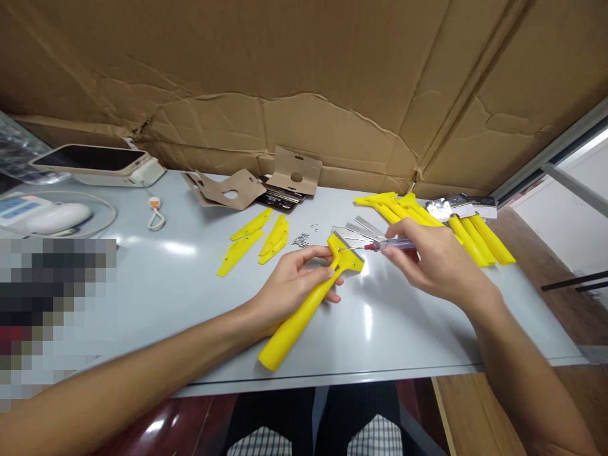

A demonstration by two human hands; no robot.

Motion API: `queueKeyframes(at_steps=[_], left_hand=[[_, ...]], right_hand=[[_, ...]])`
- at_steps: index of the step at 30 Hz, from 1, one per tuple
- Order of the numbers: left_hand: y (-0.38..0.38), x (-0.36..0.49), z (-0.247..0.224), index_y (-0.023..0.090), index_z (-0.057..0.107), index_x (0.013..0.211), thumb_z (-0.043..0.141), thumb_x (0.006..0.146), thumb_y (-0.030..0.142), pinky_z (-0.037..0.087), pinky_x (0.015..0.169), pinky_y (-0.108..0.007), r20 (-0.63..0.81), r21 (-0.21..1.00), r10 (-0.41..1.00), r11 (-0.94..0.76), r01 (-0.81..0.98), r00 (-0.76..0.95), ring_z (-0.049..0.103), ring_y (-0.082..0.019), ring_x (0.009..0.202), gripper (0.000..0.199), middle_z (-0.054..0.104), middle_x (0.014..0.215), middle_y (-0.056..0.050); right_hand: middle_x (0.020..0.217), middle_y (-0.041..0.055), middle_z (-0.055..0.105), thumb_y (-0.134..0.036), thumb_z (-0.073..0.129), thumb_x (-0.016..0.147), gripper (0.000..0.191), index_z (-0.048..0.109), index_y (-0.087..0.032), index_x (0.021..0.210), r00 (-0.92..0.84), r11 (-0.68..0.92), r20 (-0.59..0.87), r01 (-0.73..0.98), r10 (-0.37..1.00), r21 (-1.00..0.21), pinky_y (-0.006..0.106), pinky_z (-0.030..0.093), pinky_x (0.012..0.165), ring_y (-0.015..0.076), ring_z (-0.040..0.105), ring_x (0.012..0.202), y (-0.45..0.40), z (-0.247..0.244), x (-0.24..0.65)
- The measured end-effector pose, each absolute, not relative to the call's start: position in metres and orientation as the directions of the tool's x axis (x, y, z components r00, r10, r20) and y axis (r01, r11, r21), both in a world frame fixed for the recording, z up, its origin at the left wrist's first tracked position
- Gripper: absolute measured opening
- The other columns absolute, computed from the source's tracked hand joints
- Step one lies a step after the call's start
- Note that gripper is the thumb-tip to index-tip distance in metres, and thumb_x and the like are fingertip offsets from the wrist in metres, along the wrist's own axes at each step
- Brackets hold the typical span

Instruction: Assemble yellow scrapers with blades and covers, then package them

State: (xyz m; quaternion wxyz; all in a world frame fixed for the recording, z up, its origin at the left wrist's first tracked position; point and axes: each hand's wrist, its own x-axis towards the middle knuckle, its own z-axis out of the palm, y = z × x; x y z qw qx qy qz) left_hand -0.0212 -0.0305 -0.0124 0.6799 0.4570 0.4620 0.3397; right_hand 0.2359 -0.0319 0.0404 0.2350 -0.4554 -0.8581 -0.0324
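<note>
My left hand (297, 285) is wrapped round the neck of a yellow scraper (304, 310), whose handle slants toward the table's front edge. A metal blade edge shows along the scraper's head. My right hand (427, 259) grips a screwdriver (394, 244) with a clear purplish handle and a red collar. Its tip meets the scraper head at a screw on the left side. Behind the head lie several loose metal blades (368, 226). A small heap of screws (301, 240) sits left of them, beside several yellow plastic plates (242, 250).
More yellow scrapers (475, 244) lie at the right, some with packaging cards. Folded cardboard cards (232, 190) stand at the back against a large cardboard sheet (285, 63). A phone (90, 158), a looped cord (156, 215) and a white device (57, 217) occupy the left.
</note>
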Motion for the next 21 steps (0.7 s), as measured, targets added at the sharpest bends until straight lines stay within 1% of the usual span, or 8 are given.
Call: queueKeyframes(at_steps=[2,4,7,11,14,16,18,21], left_hand=[[-0.0310,-0.0207,-0.0105,0.016,0.065,0.114,0.078,0.084,0.033,0.062,0.068,-0.035,-0.318,0.936,0.887,0.351,-0.042,0.334,0.075,-0.020,0.063,0.037,0.080,0.092,-0.010],[-0.0314,-0.0202,-0.0089,0.016,0.065,0.113,0.078,0.084,0.032,0.062,0.068,-0.034,-0.319,0.935,0.889,0.352,-0.045,0.329,0.075,-0.020,0.063,0.037,0.080,0.092,-0.010],[-0.0316,-0.0204,-0.0088,0.016,0.065,0.113,0.078,0.083,0.033,0.062,0.068,-0.034,-0.320,0.933,0.890,0.356,-0.056,0.324,0.075,-0.020,0.064,0.037,0.079,0.092,-0.010],[-0.0310,-0.0213,-0.0112,0.016,0.063,0.116,0.078,0.084,0.034,0.061,0.069,-0.035,-0.321,0.933,0.884,0.358,-0.050,0.341,0.076,-0.021,0.065,0.039,0.080,0.091,-0.009],[-0.0307,-0.0217,-0.0123,0.016,0.063,0.116,0.078,0.085,0.034,0.061,0.069,-0.035,-0.320,0.933,0.881,0.357,-0.044,0.348,0.076,-0.021,0.064,0.039,0.080,0.091,-0.010],[-0.0307,-0.0219,-0.0125,0.016,0.063,0.117,0.078,0.085,0.034,0.061,0.070,-0.035,-0.317,0.935,0.885,0.351,-0.041,0.342,0.076,-0.021,0.064,0.039,0.080,0.090,-0.010],[-0.0309,-0.0222,-0.0127,0.016,0.063,0.117,0.078,0.085,0.034,0.060,0.070,-0.035,-0.313,0.938,0.887,0.344,-0.035,0.340,0.076,-0.021,0.064,0.039,0.080,0.090,-0.010],[-0.0309,-0.0226,-0.0129,0.016,0.063,0.116,0.078,0.086,0.034,0.059,0.070,-0.034,-0.313,0.938,0.885,0.345,-0.034,0.345,0.077,-0.021,0.065,0.038,0.080,0.089,-0.009]], right_hand=[[0.089,0.0043,0.075,-0.028,0.066,0.097,0.019,0.061,-0.019,0.112,-0.476,0.590,0.415,0.781,0.775,-0.205,0.030,0.041,0.058,0.0179,0.065,0.063,-0.0342,0.0422,0.2347],[0.095,0.0049,0.076,-0.021,0.064,0.096,0.016,0.060,-0.020,0.111,-0.497,0.612,0.403,0.755,0.769,-0.237,0.028,0.043,0.060,0.0172,0.068,0.069,-0.0356,0.0426,0.2341],[0.088,0.0026,0.076,-0.023,0.063,0.101,0.006,0.063,-0.021,0.106,-0.512,0.633,0.415,0.735,0.752,-0.241,0.027,0.044,0.061,0.0160,0.066,0.066,-0.0347,0.0403,0.2350],[0.076,0.0024,0.075,-0.037,0.062,0.105,0.020,0.069,-0.020,0.098,-0.481,0.605,0.455,0.777,0.750,-0.176,0.030,0.040,0.060,0.0175,0.063,0.060,-0.0318,0.0375,0.2362],[0.067,0.0024,0.071,-0.041,0.057,0.107,0.029,0.068,-0.020,0.090,-0.468,0.569,0.424,0.809,0.775,-0.148,0.031,0.034,0.056,0.0182,0.059,0.055,-0.0324,0.0393,0.2354],[0.075,0.0034,0.073,-0.039,0.061,0.103,0.021,0.067,-0.019,0.100,-0.455,0.546,0.387,0.822,0.802,-0.164,0.031,0.035,0.056,0.0186,0.060,0.056,-0.0342,0.0418,0.2346],[0.090,0.0058,0.077,-0.032,0.065,0.098,0.017,0.063,-0.019,0.110,-0.462,0.547,0.351,0.814,0.814,-0.197,0.031,0.040,0.060,0.0191,0.065,0.064,-0.0361,0.0440,0.2343],[0.098,0.0059,0.078,-0.023,0.062,0.100,0.010,0.063,-0.021,0.110,-0.500,0.585,0.341,0.779,0.796,-0.226,0.030,0.045,0.066,0.0195,0.071,0.075,-0.0368,0.0440,0.2350]])
